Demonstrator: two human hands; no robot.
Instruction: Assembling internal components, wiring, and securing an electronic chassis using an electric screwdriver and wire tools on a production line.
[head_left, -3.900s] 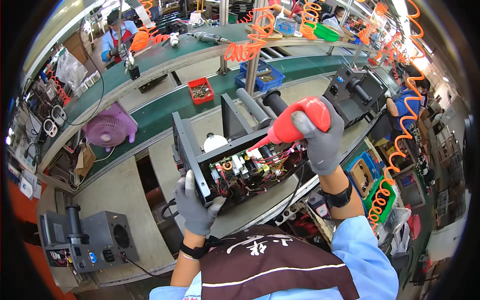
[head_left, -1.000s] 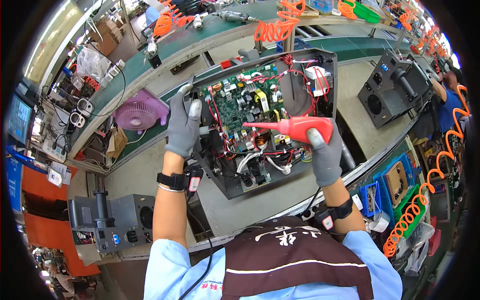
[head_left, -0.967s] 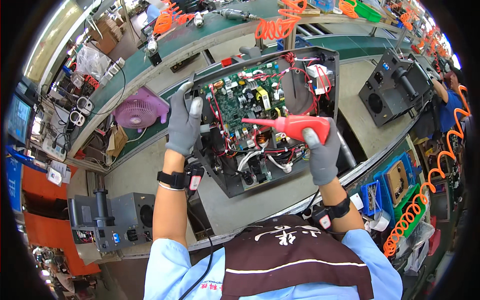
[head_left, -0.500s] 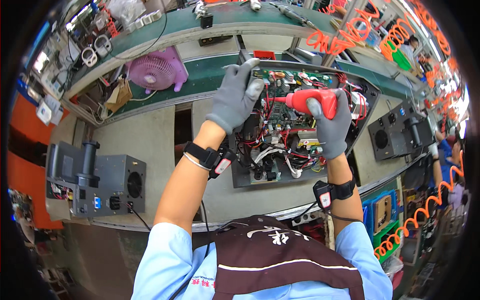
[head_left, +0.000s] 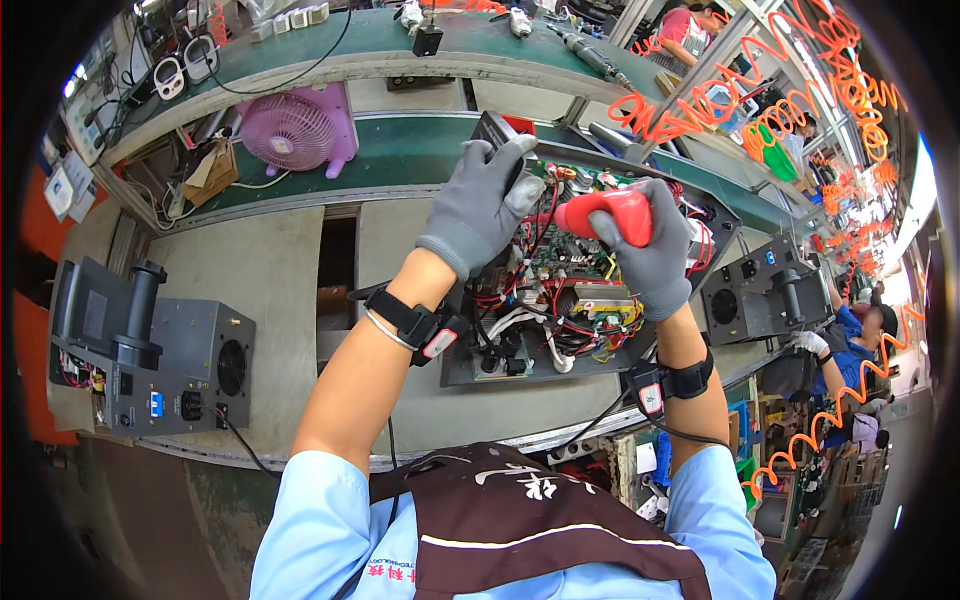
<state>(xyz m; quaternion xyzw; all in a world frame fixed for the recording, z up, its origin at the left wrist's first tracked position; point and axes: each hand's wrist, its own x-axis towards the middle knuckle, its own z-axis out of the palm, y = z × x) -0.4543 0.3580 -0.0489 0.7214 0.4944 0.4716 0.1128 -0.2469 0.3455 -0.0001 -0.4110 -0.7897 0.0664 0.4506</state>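
Observation:
An open dark grey equipment housing [head_left: 690, 155], packed with a green circuit board [head_left: 565, 250] and bundled wires, lies on the bench before me. My left hand [head_left: 478, 205], in a grey glove, grips a dark upright panel [head_left: 493, 130] at the housing's far left corner, thumb on the inner side. In my gloved right hand [head_left: 655, 250] is a red squeeze bottle [head_left: 625, 213], tilted over the board with its tapered end toward the left. The bottle's tip is hard to make out against the wires.
Finished-looking grey units with handles stand to the left [head_left: 190, 350] and right [head_left: 760, 290]. Behind, a pink fan [head_left: 290, 132] sits under a green shelf [head_left: 350, 45] holding tools. Orange coiled hoses [head_left: 700, 110] hang at the right, where a co-worker's gloved hand [head_left: 808, 343] shows.
My left hand has lowered slightly, and its fingers now curl over the dark panel. The red bottle has turned its tapered end slightly more downward. The whole view has shifted a little.

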